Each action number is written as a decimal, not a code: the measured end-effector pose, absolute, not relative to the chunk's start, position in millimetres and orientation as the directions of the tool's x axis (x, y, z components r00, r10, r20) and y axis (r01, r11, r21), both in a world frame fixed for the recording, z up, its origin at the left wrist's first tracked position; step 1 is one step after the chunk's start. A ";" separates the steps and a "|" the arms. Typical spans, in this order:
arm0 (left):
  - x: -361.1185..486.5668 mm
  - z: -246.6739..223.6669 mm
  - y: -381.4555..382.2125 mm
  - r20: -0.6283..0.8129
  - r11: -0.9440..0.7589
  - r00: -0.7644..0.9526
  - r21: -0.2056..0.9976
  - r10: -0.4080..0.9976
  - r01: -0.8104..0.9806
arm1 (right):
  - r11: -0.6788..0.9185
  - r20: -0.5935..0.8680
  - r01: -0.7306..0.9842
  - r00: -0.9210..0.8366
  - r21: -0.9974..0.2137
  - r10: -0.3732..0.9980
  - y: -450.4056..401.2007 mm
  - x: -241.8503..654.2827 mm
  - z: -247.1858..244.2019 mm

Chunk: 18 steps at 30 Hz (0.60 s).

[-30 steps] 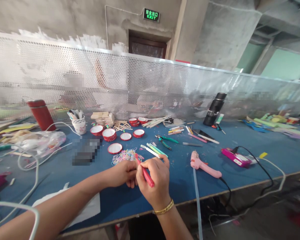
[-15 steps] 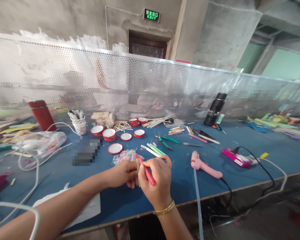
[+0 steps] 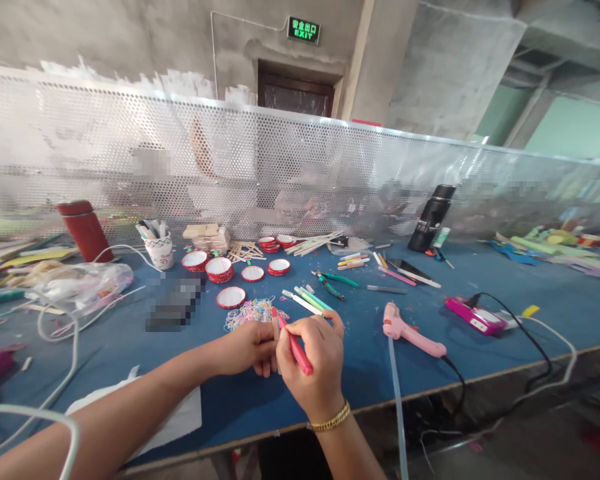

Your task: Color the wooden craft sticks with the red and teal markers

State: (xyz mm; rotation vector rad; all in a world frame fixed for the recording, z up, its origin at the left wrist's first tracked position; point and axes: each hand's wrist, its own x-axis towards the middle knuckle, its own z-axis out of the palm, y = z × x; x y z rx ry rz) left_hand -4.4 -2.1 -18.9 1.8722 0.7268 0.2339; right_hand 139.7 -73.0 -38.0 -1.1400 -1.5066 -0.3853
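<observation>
My left hand (image 3: 253, 348) pinches a thin wooden stick (image 3: 275, 328), held upright just in front of a pile of pastel rubber bands (image 3: 250, 313). In my right hand (image 3: 314, 357) is a red marker (image 3: 299, 353), slanted with its upper end against the stick's top. The stick's top looks red. Both hands touch or nearly touch each other, and fingers cover the stick's lower part. White and green markers (image 3: 307, 300) lie just behind my right hand.
Red-rimmed round tins (image 3: 231, 297), pliers (image 3: 329, 287) and a phone (image 3: 175, 305) lie on the blue table (image 3: 360, 353). Right: pink glue gun (image 3: 414, 337), magenta power strip (image 3: 475, 316), black bottle (image 3: 431, 220). Left: red bottle (image 3: 84, 230), cup of pens (image 3: 159, 251), white cable (image 3: 75, 360).
</observation>
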 end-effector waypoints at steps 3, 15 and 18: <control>-4.4 -19.9 -1.8 -0.158 -0.255 0.797 0.895 0.583 0.365 | 0.491 0.889 0.806 0.092 -0.331 0.448 -73.2 139.7 -37.7; -6.6 -23.8 1.9 -0.144 -0.269 0.807 0.897 0.573 0.351 | 0.471 0.883 0.812 0.111 -0.345 0.457 -73.3 139.0 -37.2; -7.0 -24.1 2.2 -0.152 -0.266 0.804 0.895 0.574 0.359 | 0.468 0.888 0.812 0.128 -0.349 0.441 -72.8 139.0 -37.9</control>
